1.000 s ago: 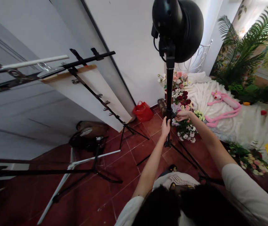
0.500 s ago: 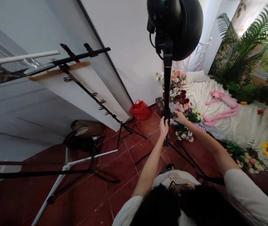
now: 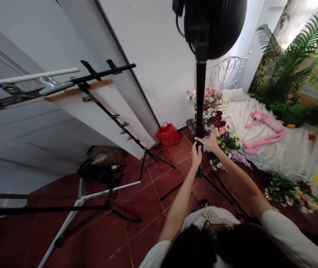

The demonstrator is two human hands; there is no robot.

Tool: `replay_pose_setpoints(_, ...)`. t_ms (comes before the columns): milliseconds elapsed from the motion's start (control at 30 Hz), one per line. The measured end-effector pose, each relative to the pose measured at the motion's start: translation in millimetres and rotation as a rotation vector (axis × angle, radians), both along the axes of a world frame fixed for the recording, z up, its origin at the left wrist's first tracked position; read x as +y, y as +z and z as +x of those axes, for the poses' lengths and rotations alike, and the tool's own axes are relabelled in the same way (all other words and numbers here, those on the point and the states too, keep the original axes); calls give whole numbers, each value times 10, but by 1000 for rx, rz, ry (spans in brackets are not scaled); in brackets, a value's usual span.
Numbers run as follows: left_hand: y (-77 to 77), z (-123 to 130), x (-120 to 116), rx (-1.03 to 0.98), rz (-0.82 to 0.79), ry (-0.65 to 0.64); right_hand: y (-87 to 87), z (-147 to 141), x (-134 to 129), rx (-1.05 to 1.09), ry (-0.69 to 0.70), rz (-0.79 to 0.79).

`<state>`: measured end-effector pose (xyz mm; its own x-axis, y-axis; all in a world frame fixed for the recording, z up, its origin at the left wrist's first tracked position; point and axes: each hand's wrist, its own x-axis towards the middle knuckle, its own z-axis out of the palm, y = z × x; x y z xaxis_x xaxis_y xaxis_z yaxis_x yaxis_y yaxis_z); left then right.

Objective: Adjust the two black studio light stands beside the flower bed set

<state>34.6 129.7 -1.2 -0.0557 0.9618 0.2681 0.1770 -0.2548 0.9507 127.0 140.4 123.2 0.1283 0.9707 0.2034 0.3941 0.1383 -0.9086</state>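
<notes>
A black light stand (image 3: 200, 89) rises in front of me, with a large round black lamp head (image 3: 216, 28) on top. My left hand (image 3: 196, 154) is wrapped round the pole just below its black collar. At the collar, my right hand (image 3: 210, 142) grips the joint from the right side, its thumb reaching across the pole above my left fingers. The knob under my right fingers is mostly hidden. Below my hands, the stand's legs (image 3: 217, 188) spread over the red tiled floor.
At left are a clipped white board (image 3: 100, 111), a white stand leg (image 3: 64, 223) and a dark bag (image 3: 94, 169). A red bag (image 3: 169, 134) lies by the wall. Flowers (image 3: 221, 130) and a bed with a pink plush toy (image 3: 270, 124) are at right.
The lamp head stands higher and further right in the view. My right hand has shifted its grip, its thumb now crossing the pole. The view has tilted slightly.
</notes>
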Motion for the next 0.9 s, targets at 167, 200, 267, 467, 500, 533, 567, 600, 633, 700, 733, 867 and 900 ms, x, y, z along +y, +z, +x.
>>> replay_pose_setpoints(167,14,28,-10,2,29,37,411,11,77,96,19,172)
replay_pose_setpoints(200,18,42,-8,2,29,56,463,11,89,116,25,188)
replay_pose_setpoints(267,19,67,2,8,23,92,516,39,113,165,69,194)
replay_pose_setpoints(467,6,81,23,4,40,104,137,362,158,401,244,5)
replay_pose_setpoints(500,9,77,22,3,41,100,3,408,151,421,234,-60)
replay_pose_setpoints(533,14,73,21,4,41,96,-139,440,138,436,221,-123)
replay_pose_setpoints(567,19,68,20,6,41,92,-279,459,120,449,207,-179)
replay_pose_setpoints(600,25,64,19,9,40,89,-410,464,99,461,197,-226)
replay_pose_setpoints(633,29,60,18,13,39,85,-525,460,77,474,194,-262)
replay_pose_setpoints(700,35,54,19,21,37,81,-694,437,39,509,203,-302)
replay_pose_setpoints(733,36,52,20,24,37,81,-746,425,25,532,208,-307)
replay_pose_setpoints(867,34,45,20,18,54,74,-810,399,25,651,208,-304)
replay_pose_setpoints(900,34,42,19,18,56,72,-809,396,38,673,209,-313)
